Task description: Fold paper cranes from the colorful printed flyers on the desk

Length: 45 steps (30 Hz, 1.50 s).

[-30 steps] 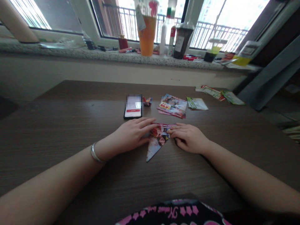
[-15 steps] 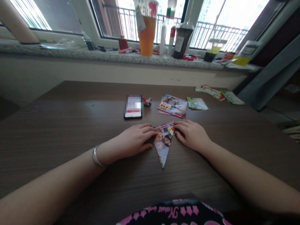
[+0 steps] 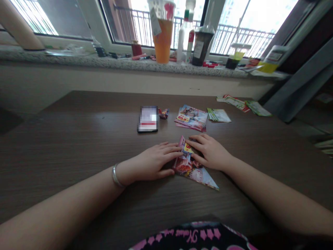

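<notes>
A colourful printed paper (image 3: 191, 168), folded into a triangle, lies flat on the brown table (image 3: 104, 205). One of its points faces away from me and another faces the lower right. My left hand (image 3: 161, 159), with a silver bangle at the wrist, rests on its left edge with the fingers stretched out. My right hand (image 3: 210, 151) lies on the upper right side of the paper, fingers spread and touching it. Just beyond the hands sits a small stack of similar printed leaflets (image 3: 194, 118).
A phone (image 3: 147, 119) and a small crumpled wrapper (image 3: 163, 114) lie left of the leaflets. Green-white packets (image 3: 219, 115) lie to their right, with more packets (image 3: 257, 108) farther back. Cups, such as an orange drink (image 3: 163, 40), and bottles line the stone windowsill (image 3: 104, 61).
The folded paper has turned, its long tip swinging from pointing straight at me to the lower right. My left hand has moved slightly right and nearer; both hands stay on the paper.
</notes>
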Tool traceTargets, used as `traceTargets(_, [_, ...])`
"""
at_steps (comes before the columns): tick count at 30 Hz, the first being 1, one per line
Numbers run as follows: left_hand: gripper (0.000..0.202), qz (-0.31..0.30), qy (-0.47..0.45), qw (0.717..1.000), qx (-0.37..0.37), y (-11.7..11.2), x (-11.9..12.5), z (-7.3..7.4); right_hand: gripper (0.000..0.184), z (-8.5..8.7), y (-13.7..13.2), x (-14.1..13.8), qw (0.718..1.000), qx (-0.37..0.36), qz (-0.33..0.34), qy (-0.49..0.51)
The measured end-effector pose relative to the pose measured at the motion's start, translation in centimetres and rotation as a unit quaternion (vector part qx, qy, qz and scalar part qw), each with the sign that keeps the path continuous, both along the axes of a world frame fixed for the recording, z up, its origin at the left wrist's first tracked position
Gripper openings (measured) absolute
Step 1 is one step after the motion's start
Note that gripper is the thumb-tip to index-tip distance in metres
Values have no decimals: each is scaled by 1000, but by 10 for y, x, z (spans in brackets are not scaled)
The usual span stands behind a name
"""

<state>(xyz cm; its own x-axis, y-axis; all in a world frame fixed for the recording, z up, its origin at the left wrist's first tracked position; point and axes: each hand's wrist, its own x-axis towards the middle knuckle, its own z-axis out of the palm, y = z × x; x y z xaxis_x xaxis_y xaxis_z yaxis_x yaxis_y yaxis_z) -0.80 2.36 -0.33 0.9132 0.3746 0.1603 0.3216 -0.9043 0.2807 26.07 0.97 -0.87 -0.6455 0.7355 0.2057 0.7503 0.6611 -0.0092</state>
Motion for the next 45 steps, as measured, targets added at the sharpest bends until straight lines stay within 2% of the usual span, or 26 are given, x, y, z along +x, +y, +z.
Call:
traceTargets(8, [54, 9, 29, 999, 18, 1, 0, -2, 45, -1, -2, -2, 1000, -8, -1, 25])
traceTargets(14, [52, 51, 20, 993, 104, 2, -2, -5, 40, 7, -5, -2, 998, -45, 10, 50])
traceTargets(19, [41, 83, 13, 984, 157, 2, -1, -2, 38, 14, -11, -4, 993, -77, 65, 65])
traceTargets(22, [37, 103, -1, 982, 158, 1, 0, 1, 39, 15, -15, -6, 991, -75, 88, 63])
traceTargets(28, [23, 120, -11, 981, 152, 1, 0, 3, 36, 14, -20, -8, 994, -44, 93, 40])
traceTargets(36, [21, 142, -34, 979, 140, 4, -3, 1, 22, 9, -20, -8, 996, -25, 62, 59])
traceTargets(42, [18, 179, -8, 978, 111, 4, 0, 0, 16, 11, -19, -7, 994, -51, 38, 93])
traceTargets(45, [16, 195, -25, 976, 93, 4, -2, -2, 17, 10, -18, -6, 992, -63, 20, 108])
